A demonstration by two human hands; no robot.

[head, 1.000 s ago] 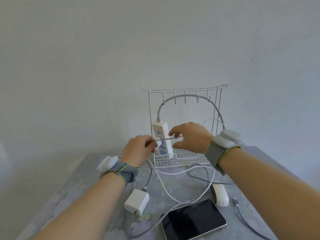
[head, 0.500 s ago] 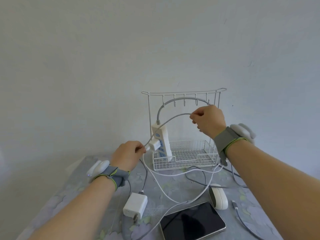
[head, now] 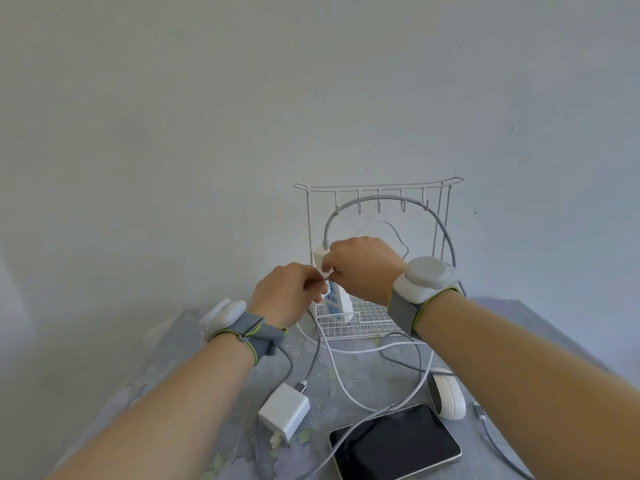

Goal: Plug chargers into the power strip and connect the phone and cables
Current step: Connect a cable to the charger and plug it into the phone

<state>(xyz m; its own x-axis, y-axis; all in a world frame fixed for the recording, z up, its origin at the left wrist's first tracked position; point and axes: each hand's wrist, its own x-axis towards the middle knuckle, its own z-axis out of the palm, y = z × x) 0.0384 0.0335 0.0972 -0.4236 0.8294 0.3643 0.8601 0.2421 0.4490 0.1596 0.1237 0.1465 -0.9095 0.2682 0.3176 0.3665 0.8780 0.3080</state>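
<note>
Strip upright, apparently sockets leftward

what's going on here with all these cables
A person is working at a power strip that stands upright in a wire rack. Both hands meet at its front: the left hand and right hand pinch a thin cable there. A white charger lies unplugged on the table, prongs showing. A phone lies face up nearby with a cable at its edge.

bare forearms, grey wristbands edged in green carrying white pods
</note>
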